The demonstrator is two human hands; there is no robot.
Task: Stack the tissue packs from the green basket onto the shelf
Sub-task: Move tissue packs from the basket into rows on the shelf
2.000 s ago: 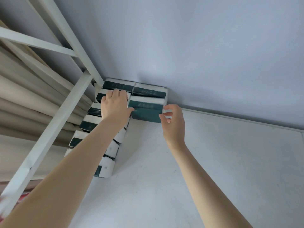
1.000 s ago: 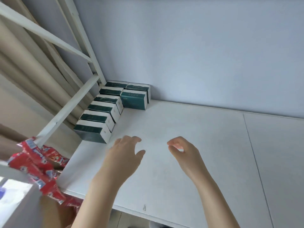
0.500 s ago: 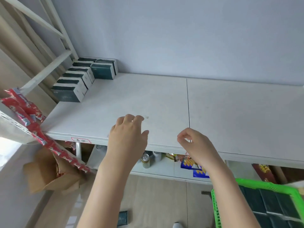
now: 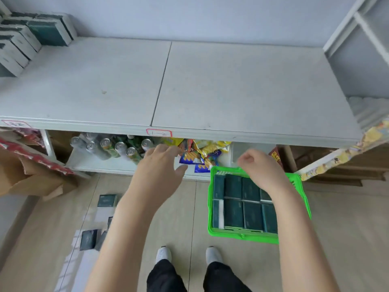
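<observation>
Green basket (image 4: 242,236) sits on the floor just right of the person's shoes (image 4: 163,254), in front of the lower shelf. Head view only. Dark teal tissue packs (image 4: 233,213) fill it in two rows. More packs are stacked (image 4: 48,32) at the shelf's (image 4: 231,85) far-left back corner, against the wall. Left hand (image 4: 157,173): fingers spread and relaxed, holding nothing, in front of the shelf's front edge. Right hand (image 4: 261,169): fingers loosely curled, also holding nothing, over the basket's far rim. Lower shelf holds cans (image 4: 109,148) and snack bags (image 4: 200,154). A few loose packs (image 4: 107,200) lie on the floor left of the left arm.
</observation>
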